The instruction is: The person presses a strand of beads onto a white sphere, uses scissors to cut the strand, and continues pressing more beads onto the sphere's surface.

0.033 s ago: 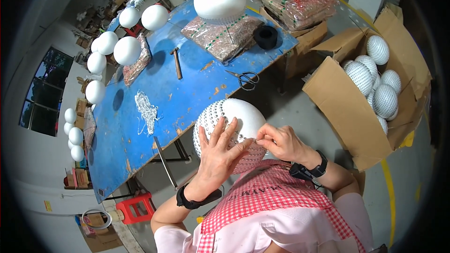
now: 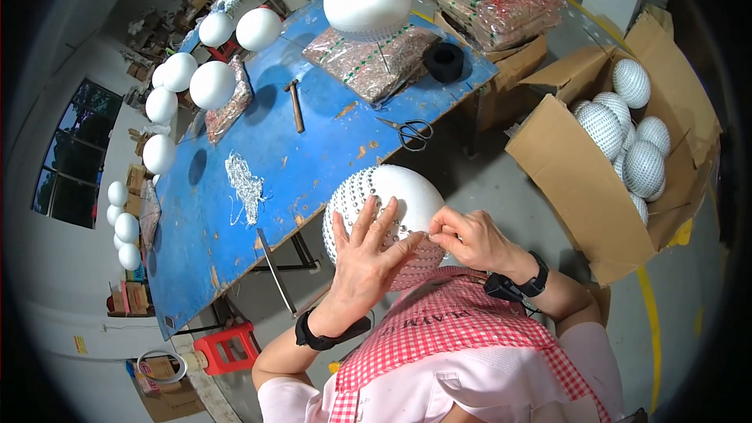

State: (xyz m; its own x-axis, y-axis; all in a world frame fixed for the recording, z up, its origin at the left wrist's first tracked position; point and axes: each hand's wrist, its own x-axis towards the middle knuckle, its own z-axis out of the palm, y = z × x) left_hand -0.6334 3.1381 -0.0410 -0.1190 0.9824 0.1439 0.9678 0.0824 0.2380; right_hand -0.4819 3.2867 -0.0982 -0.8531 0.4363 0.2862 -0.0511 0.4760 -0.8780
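A white foam ball [image 2: 413, 192] is close in front of my body, at the near edge of the blue table. Rows of small silver beads [image 2: 342, 211] wrap its left and lower parts, while its upper right is bare. My left hand [image 2: 364, 254] lies across the ball with its fingers spread. Close to its thumb, my right hand [image 2: 470, 236] is closed in a pinch against the ball's right side. Whatever sits between those fingertips is hidden. A heap of silver bead strands [image 2: 246, 188] lies on the table to the left.
On the blue table [image 2: 235, 254] are a hammer [image 2: 295, 106], scissors [image 2: 409, 133], a black roll [image 2: 443, 62] and a bag [image 2: 368, 63]. White balls [image 2: 212, 85] stand raised above it. At right, a cardboard box [image 2: 580, 188] holds several beaded balls. A red stool [image 2: 227, 348] stands lower left.
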